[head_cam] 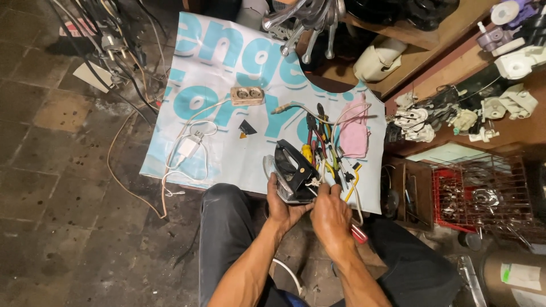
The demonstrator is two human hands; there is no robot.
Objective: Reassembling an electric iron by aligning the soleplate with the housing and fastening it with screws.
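Holding the black iron (294, 170) at the table (227, 165) near edge | left hand (282, 209) wrapped around its rear end | right hand (330, 215) pinches a red-handled screwdriver (358, 233) just right | iron long axis runs away, up-left.

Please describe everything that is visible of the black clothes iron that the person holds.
The clothes iron is black on top with a shiny metal soleplate. It lies tilted at the near edge of the printed sheet, its rear end toward the person. The left hand grips it from below at the rear; the right hand touches its back, where white wires show. Hand tools lie just beside it on the right. Finer details are too small to tell.
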